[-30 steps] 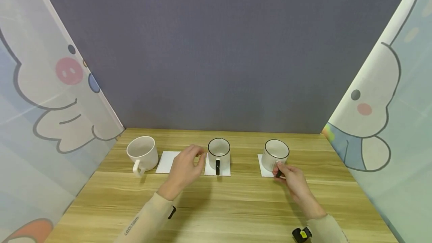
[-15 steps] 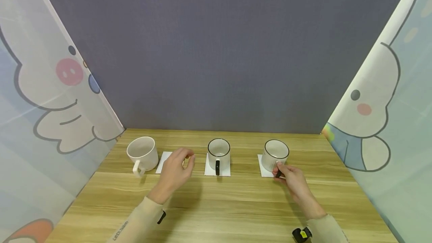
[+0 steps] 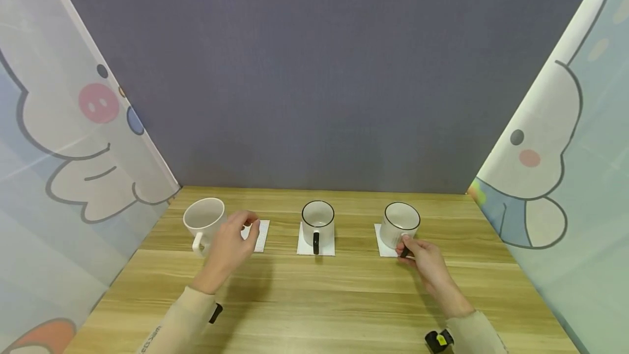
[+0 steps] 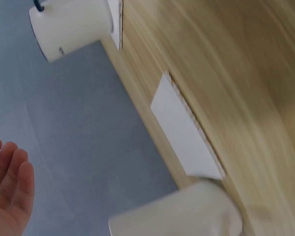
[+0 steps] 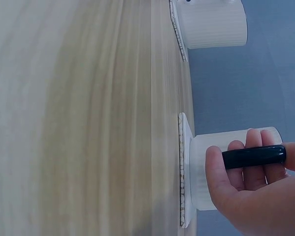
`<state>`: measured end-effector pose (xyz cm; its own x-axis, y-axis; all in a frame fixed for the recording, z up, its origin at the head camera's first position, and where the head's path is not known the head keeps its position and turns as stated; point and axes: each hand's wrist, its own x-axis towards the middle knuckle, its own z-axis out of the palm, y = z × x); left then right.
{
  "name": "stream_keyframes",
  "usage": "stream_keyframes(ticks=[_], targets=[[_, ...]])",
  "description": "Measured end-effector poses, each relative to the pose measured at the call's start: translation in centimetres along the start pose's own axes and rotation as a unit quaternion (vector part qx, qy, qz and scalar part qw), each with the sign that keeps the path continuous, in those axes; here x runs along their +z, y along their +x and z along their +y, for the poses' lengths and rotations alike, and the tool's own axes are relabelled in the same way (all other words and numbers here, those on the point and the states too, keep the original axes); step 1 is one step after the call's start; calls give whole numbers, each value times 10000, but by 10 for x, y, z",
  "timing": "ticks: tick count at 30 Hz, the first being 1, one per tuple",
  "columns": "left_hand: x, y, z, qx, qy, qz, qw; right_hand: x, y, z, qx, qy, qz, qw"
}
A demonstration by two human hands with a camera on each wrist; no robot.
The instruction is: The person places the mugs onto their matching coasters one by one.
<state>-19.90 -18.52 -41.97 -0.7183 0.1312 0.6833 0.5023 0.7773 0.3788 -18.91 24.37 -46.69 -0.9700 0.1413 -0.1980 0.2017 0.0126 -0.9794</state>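
Note:
My right hand (image 3: 428,266) holds the black handle (image 5: 253,156) of a white mug (image 3: 399,228) with a dark rim. That mug stands upright on a white square coaster (image 3: 382,246). Held above the table near the all-white mug (image 3: 202,216) at the left, my left hand (image 3: 228,250) has relaxed fingers with nothing in them. In the head view it covers part of that mug and of the bare coaster (image 3: 263,234) beside it. A second dark-rimmed mug (image 3: 318,223) sits on the middle coaster (image 3: 325,250), its black handle facing me.
The wooden table (image 3: 314,294) ends at a grey back panel (image 3: 314,81). Cartoon-printed side panels (image 3: 535,179) flank it on both sides. Dark bands are worn at both wrists.
My left hand has moved left, from beside the middle mug, past the bare coaster, to the all-white mug. My right hand stays on the right mug's handle.

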Motion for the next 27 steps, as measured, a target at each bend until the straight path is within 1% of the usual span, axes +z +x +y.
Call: stream_keyframes(ticks=[7, 10, 13, 17, 21, 24, 27], targets=[[-22, 3, -15, -96, 140, 207, 9996, 0, -1, 0, -53, 5, -25, 10000], [-30, 5, -20, -84, 58, 320, 9994, 0, -1, 0, -68, 6, -33, 10000], [-37, 10, -24, -73, -45, 569, 9983, -1, -1, -1, -78, -17, -25, 10000], [-45, 14, -28, -158, -123, 912, 9956, -2, -1, -1, -115, -51, -26, 9999], [-51, 12, -33, -437, -205, 992, 9939, -1, -3, -2, -144, -90, -34, 9998], [-53, 9, -36, -732, -348, 1012, 9916, -1, -3, -2, -153, -101, -41, 9998], [-54, 5, -39, -1095, -488, 1033, 9874, 0, -3, -2, -147, -90, -30, 9998]])
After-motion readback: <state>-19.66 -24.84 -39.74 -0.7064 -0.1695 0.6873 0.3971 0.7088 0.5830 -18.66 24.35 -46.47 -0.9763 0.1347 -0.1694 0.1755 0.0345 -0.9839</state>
